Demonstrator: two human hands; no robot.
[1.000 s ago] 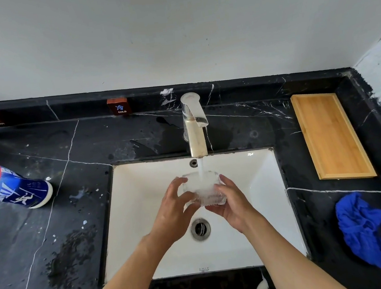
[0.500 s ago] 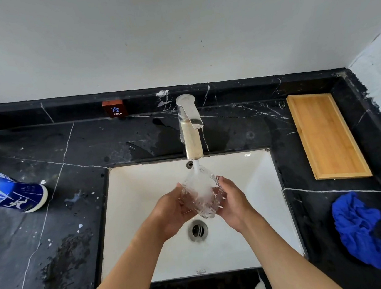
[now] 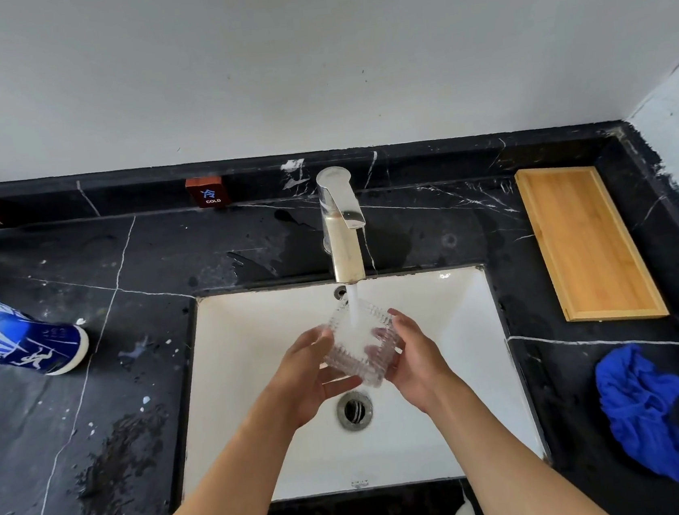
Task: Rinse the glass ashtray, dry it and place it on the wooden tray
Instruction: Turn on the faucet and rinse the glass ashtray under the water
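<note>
The ribbed glass ashtray [image 3: 360,346] is held over the white sink [image 3: 253,335], tilted, with the tap's water stream running into it. My left hand [image 3: 306,371] grips its left side and my right hand [image 3: 415,358] grips its right side. The metal tap [image 3: 342,231] stands just behind, water flowing. The wooden tray [image 3: 585,242] lies bare on the black counter at the back right. A crumpled blue cloth [image 3: 647,412] lies on the counter at the front right, below the tray.
A blue and white can [image 3: 21,340] lies on its side on the left of the black marble counter [image 3: 114,410], with wet patches near it. A small "COLD" label block [image 3: 207,192] stands on the back ledge. The drain [image 3: 354,410] sits under my hands.
The ashtray has been turned and tilted between my hands under the stream; both hands stayed on it over the sink.
</note>
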